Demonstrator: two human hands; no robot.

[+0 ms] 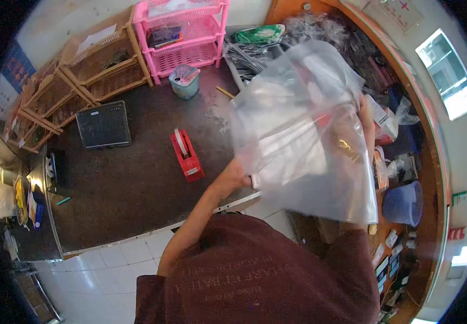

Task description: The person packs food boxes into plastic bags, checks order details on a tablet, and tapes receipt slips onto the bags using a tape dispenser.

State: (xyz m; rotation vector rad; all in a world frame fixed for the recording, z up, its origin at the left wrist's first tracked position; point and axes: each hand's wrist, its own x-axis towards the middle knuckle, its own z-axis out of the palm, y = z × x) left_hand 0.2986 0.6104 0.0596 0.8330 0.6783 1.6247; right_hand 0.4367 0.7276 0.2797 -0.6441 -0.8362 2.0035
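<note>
Countertop (147, 205), dark and broad, fills much of my remote view, and over its right end I have the clear plastic sheeting (292, 170) lifted, spread between both hands, its folds catching the light. The left hand (234, 175) is closed on the sheeting's left edge, near the counter's front; the right hand (367, 121), partly veiled by the film, seems to grip a gathered part on the other side, though I cannot make out every finger. I'd judge the wide spacing keeps such limp film from collapsing on itself. Next in size, the tan racks (71, 75) stand along the back, likely to keep their trays off the working area; one tray bears a dark bundle (116, 58). Beside them, the pink rack (182, 66) carries clear plastic on top and dark, colourful packets (164, 35) one tier below. The black laptop (104, 125) lies to the left, probably out of the film's sweep. On the right stands the purple bin (402, 205), its contents hidden from me. The small blue tub (184, 88) holds pinkish bits, and the red tape dispenser (186, 156), with its pale roll, sits near the left forearm, perhaps for easy reach.
</note>
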